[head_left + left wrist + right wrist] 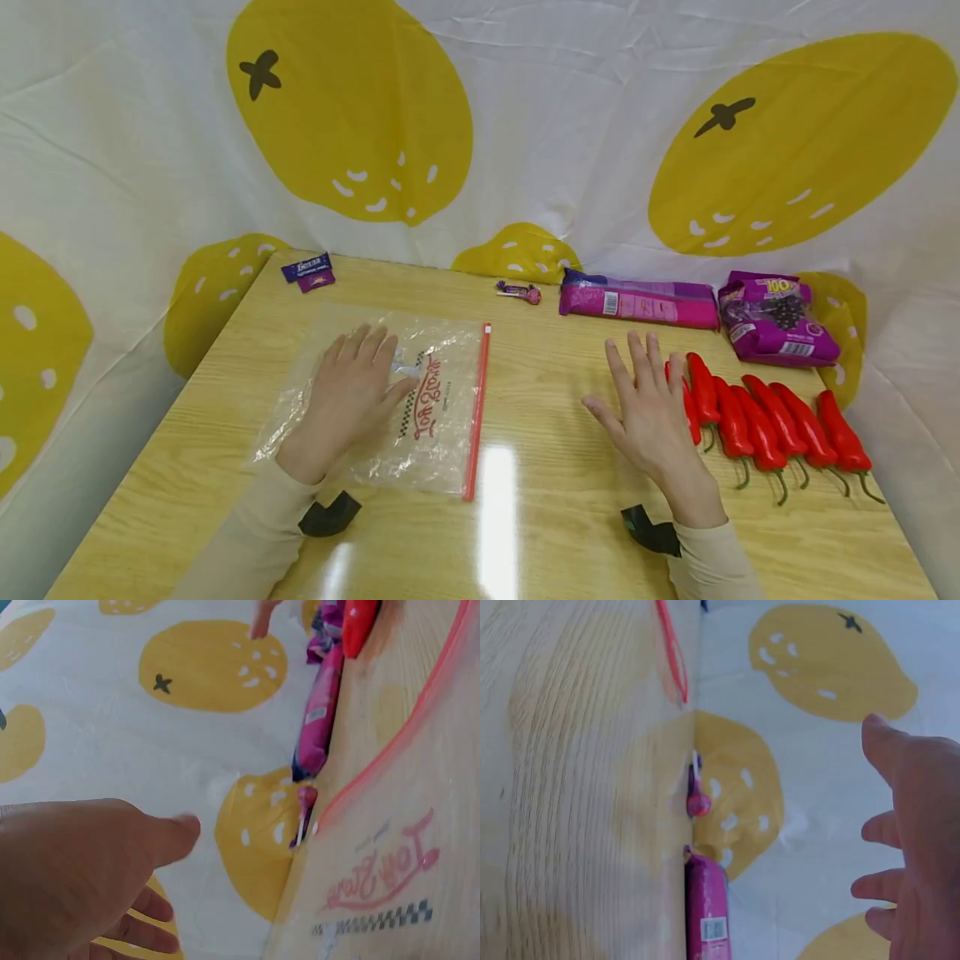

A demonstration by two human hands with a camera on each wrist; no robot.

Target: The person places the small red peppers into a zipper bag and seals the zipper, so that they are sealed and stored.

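My left hand (351,392) is held with fingers extended over a clear zip bag (450,450). The bag lies flat, printed with red "Toy Story" lettering (375,874), and its red slider strip runs along the right side. Nothing is in this hand. To the right, my right hand (648,412) spreads its fingers above the table, also holding nothing. Its fingers partly cover the leftmost of several red peppers (761,429), which lie in a slanting row with green stems toward me. In the right wrist view the thumb and fingers (885,885) are extended.
Along the back of the wooden table (547,517) lie two small purple wrapped sweets (307,271), a lollipop (528,292) with a purple-wrapped candy, a long purple packet (637,302) and a bulkier purple pack (780,321). A white cloth (540,125) with yellow fruit shapes hangs right behind.
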